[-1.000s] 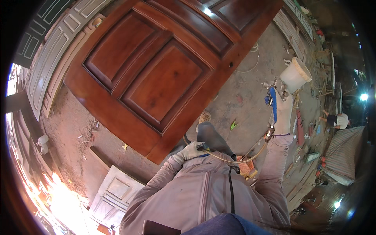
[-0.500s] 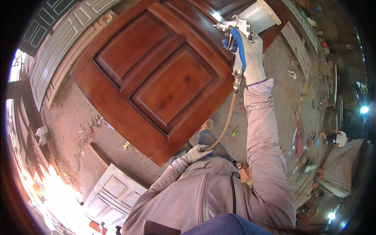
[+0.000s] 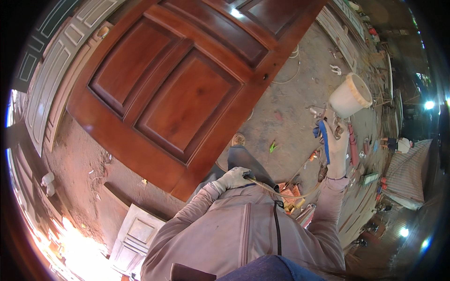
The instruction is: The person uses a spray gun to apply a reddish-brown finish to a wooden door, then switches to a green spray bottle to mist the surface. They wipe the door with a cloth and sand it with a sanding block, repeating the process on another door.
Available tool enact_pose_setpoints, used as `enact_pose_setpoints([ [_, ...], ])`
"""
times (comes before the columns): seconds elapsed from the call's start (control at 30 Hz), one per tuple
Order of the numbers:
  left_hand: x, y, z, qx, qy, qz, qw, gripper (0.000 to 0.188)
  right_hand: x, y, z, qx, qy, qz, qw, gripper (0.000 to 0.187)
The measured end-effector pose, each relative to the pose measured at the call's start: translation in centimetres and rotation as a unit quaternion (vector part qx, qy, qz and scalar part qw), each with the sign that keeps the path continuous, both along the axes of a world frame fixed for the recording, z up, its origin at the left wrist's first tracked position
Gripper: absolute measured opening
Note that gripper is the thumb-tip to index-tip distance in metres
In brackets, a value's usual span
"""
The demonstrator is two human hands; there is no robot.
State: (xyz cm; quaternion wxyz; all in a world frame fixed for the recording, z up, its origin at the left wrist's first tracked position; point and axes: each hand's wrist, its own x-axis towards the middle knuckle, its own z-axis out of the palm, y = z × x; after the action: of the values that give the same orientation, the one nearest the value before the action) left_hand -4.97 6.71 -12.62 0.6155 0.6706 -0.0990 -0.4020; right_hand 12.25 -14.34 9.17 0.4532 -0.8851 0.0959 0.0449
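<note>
A: Where is the spray gun [image 3: 317, 111]?

B: It is to the right of the red-brown panelled door [image 3: 187, 93], apart from its long edge and above the bare floor [image 3: 293, 89] in the view. A white cup [image 3: 344, 99] sits at the gun, tilted, its wide rim turned toward the right.

A: How do the hands stand?

B: The right hand [image 3: 336, 145], in a pale glove with a blue palm, grasps the gun's handle; whether a finger presses the trigger cannot be told. The left hand [image 3: 234, 178], likewise gloved, curls around the hose [image 3: 306, 194] before the waist. The hose sags in a shallow arc between the two hands.

A: And the door?

B: It fills the upper middle, its glossy face with raised panels showing and neither hand touching it. A shoe [image 3: 238, 139] shows just beside its edge.

A: What lies farther out?

B: A green scrap [image 3: 273, 147] on the floor; a pale panelled piece [image 3: 137, 232] at lower left; a grey door [image 3: 49, 86] at upper left; and, at far right, another person [image 3: 403, 145] near a sheet-covered heap [image 3: 408, 173].
</note>
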Motion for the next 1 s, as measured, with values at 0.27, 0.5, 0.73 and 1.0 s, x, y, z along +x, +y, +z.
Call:
enact_pose_setpoints([
  [0.27,5.9,-5.9,1.2,0.065,-0.056,-0.036,0.996,0.050,5.5,-6.5,-1.6,-0.315,-0.297,0.078,0.898,0.021],
  [0.5,14.2,-13.6,-1.1,0.027,-0.007,0.010,1.000,0.048,14.7,-13.4,-1.8,-0.176,-0.264,0.102,0.943,0.028],
  [0.73,22.2,-22.0,1.1,0.021,-0.020,0.029,0.999,0.039,20.7,-18.3,0.4,0.007,0.012,0.317,0.948,0.031],
  [1.0,26.2,-26.2,4.6,0.106,-0.045,0.056,0.992,0.039,30.5,-22.1,-0.6,-0.097,-0.233,0.246,0.936,0.039],
])
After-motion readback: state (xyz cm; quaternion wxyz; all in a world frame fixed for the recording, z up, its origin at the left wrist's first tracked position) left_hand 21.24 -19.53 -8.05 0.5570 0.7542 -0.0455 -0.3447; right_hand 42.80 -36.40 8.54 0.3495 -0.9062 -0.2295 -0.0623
